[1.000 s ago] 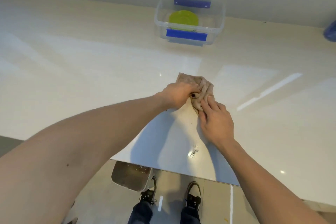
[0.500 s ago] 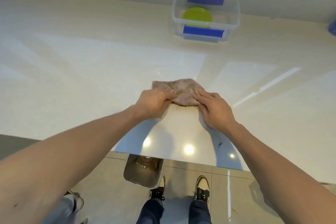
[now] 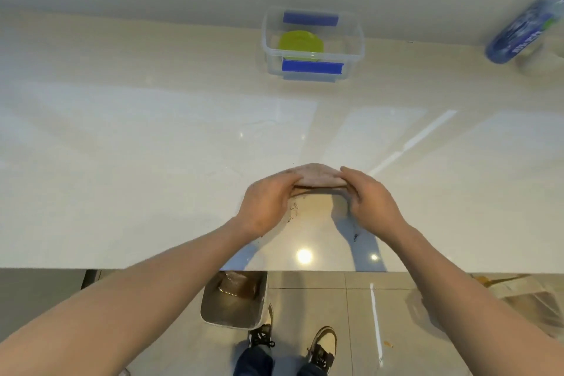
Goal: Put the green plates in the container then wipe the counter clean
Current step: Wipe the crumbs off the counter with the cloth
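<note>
Glossy cream counter (image 3: 122, 162), clear container (image 3: 354, 40) at back, brown cloth (image 3: 317, 175), dark crumbs (image 3: 294, 209)

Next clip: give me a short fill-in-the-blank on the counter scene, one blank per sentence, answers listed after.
1. The plates in the clear container are ____ in colour.
2. The left hand and right hand both hold a brownish ____.
3. The container's clips are ____ in colour.
4. Below the counter edge stands a ____, near the person's shoes.

Answers: green; cloth; blue; bin

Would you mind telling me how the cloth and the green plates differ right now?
The cloth is brownish and crumpled; the green plates are bright and rigid. The cloth is gripped by the left hand and right hand; the plates sit untouched in the container. Both rest over the counter.
</note>
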